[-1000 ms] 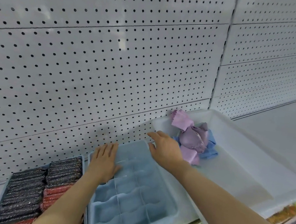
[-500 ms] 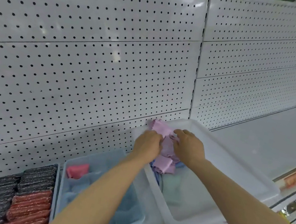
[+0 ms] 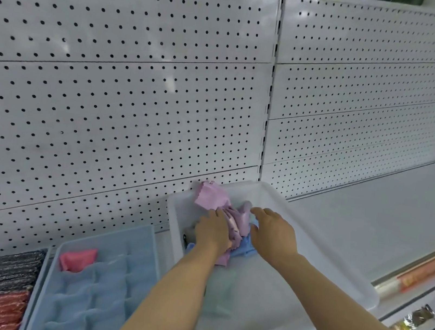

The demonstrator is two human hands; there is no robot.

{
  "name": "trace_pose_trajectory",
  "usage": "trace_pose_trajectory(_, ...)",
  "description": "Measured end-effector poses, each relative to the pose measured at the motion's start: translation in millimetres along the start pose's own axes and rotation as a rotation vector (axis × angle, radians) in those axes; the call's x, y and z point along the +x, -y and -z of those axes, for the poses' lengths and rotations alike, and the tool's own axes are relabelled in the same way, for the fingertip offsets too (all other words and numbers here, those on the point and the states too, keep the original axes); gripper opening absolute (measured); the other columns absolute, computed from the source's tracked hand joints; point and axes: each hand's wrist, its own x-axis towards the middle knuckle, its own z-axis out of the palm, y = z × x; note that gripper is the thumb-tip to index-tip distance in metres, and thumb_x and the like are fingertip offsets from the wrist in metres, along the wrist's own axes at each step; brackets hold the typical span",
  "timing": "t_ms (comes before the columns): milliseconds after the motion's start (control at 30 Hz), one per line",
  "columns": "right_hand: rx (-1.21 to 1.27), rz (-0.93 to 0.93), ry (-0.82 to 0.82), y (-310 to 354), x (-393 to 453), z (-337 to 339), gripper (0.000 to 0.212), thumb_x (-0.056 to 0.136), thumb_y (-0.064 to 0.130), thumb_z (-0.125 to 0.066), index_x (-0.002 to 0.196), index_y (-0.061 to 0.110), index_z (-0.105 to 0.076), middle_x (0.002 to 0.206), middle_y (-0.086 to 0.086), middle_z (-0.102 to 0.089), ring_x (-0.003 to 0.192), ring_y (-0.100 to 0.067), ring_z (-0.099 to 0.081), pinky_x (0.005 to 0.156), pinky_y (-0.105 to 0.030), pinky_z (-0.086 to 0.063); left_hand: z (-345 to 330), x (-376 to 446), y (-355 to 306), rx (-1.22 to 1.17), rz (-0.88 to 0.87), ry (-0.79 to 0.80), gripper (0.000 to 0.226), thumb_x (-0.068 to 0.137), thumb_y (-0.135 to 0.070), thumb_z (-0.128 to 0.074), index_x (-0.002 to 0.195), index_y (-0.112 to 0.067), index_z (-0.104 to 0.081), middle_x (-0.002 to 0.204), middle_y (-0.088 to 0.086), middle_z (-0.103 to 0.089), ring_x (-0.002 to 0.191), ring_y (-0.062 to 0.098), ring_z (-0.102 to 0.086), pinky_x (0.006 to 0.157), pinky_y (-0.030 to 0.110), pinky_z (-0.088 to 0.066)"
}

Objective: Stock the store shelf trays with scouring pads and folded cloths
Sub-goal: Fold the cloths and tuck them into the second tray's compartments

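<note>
My left hand grips the lilac cloth heaped in the white bin's far left corner, my spread, empty right hand just beside it.

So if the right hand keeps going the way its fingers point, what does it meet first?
Most likely the purple cloth bunched in the white bin; the right hand points up-left at it. Beyond lies the pink cloth, though depth is unclear.

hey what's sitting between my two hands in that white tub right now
In the head view, a bunched pile of cloths lies between the left hand and the right hand: lilac and pink ones on top, a blue cloth underneath.
</note>
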Motion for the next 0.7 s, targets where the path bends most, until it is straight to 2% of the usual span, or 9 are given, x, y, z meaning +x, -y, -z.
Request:
trace_pose_trajectory(133, -0.005, 0.018, 0.019, -3.8, 2.8, -5.8, 0.048, 0.092, 0.019, -0.046, 0.14, 0.021, -0.04, 0.121, -0.002, -0.059, 0.11, -0.025, -0.055, 0.081, -0.033, -0.046, -7.3, 3.0, 4.3, 0.003, 0.037, -0.051, 0.06, 0.088, -0.03, -0.063, 0.135, -0.009, -0.03, 0.131, 0.012, -0.043, 0.107, 0.031, -0.06, 0.084, 0.038, -0.05)
trace_pose_trajectory(233, -0.012, 0.021, 0.049, -6.5, 3.3, -8.8, 0.05, 0.093, 0.02, -0.045, 0.142, 0.021, -0.037, 0.121, -0.001, -0.059, 0.109, -0.024, -0.056, 0.081, -0.033, -0.049, -4.7, 10.7, 10.3, -0.127, 0.06, -0.036, 0.047, 0.09, -0.023, -0.058, 0.128, -0.01, -0.035, 0.128, 0.012, -0.047, 0.107, 0.032, -0.06, 0.079, 0.038, -0.049)
trace_pose_trajectory(333, -0.003, 0.032, 0.065, -6.6, 3.4, -12.1, 0.051, 0.093, 0.02, -0.044, 0.144, 0.019, -0.035, 0.124, -0.001, -0.058, 0.11, -0.024, -0.057, 0.081, -0.033, -0.05, 2.2, 19.5, 10.9, -0.393, 0.115, 0.106, 0.074, 0.067, -0.037, -0.077, 0.124, -0.011, -0.039, 0.123, 0.009, -0.046, 0.108, 0.027, -0.055, 0.077, 0.033, -0.047)
trace_pose_trajectory(400, 0.0, 0.044, 0.062, -5.3, 4.0, -13.7, 0.051, 0.093, 0.021, -0.043, 0.143, 0.017, -0.035, 0.123, -0.002, -0.059, 0.108, -0.026, -0.058, 0.079, -0.033, -0.05, 13.1, 24.3, 7.3, -0.723, 0.237, 0.2, 0.073, 0.054, -0.044, -0.081, 0.112, -0.011, -0.051, 0.107, 0.007, -0.057, 0.101, 0.024, -0.059, 0.08, 0.035, -0.053)
trace_pose_trajectory(467, 0.004, 0.057, 0.055, -3.5, 3.5, -15.5, 0.049, 0.093, 0.022, -0.044, 0.142, 0.015, -0.037, 0.12, -0.002, -0.06, 0.106, -0.026, -0.059, 0.077, -0.033, -0.049, 20.3, 31.4, 8.1, -0.927, 0.33, 0.164, 0.045, 0.076, -0.044, -0.07, 0.107, -0.014, -0.058, 0.094, 0.009, -0.061, 0.098, 0.026, -0.06, 0.086, 0.037, -0.052)
trace_pose_trajectory(500, 0.007, 0.063, 0.058, -2.1, 2.7, -15.6, 0.048, 0.093, 0.022, -0.044, 0.14, 0.015, -0.038, 0.12, -0.002, -0.06, 0.105, -0.026, -0.059, 0.076, -0.033, -0.049, 21.7, 37.1, 10.9, -0.959, 0.397, 0.102, 0.034, 0.086, -0.039, -0.062, 0.11, -0.015, -0.057, 0.097, 0.01, -0.062, 0.1, 0.028, -0.059, 0.089, 0.035, -0.049)
trace_pose_trajectory(567, 0.023, 0.079, 0.074, -0.1, 0.9, -15.3, 0.046, 0.094, 0.024, -0.044, 0.139, 0.016, -0.039, 0.123, -0.002, -0.059, 0.107, -0.025, -0.059, 0.078, -0.034, -0.05, 17.9, 44.8, 18.2, -0.991, 0.515, 0.047, 0.04, 0.09, -0.035, -0.06, 0.122, -0.011, -0.057, 0.115, 0.011, -0.062, 0.106, 0.03, -0.059, 0.091, 0.032, -0.046)
trace_pose_trajectory(633, 0.032, 0.085, 0.089, 0.3, -0.6, -15.5, 0.044, 0.093, 0.023, -0.044, 0.137, 0.019, -0.042, 0.125, -0.001, -0.057, 0.108, -0.025, -0.058, 0.079, -0.034, -0.05, 9.3, 48.5, 21.6, -1.057, 0.551, 0.197, 0.048, 0.082, -0.033, -0.07, 0.12, -0.008, -0.057, 0.112, 0.013, -0.061, 0.098, 0.028, -0.061, 0.086, 0.033, -0.05)
trace_pose_trajectory(700, 0.028, 0.076, 0.11, -0.2, -1.3, -16.9, 0.039, 0.091, 0.019, -0.043, 0.131, 0.02, -0.048, 0.122, -0.002, -0.058, 0.105, -0.027, -0.058, 0.078, -0.034, -0.049, -27.5, 75.6, 32.9, -1.135, 0.586, 0.297, 0.065, 0.065, -0.024, -0.08, 0.122, -0.004, -0.056, 0.115, 0.015, -0.063, 0.101, 0.029, -0.063, 0.092, 0.041, -0.053)
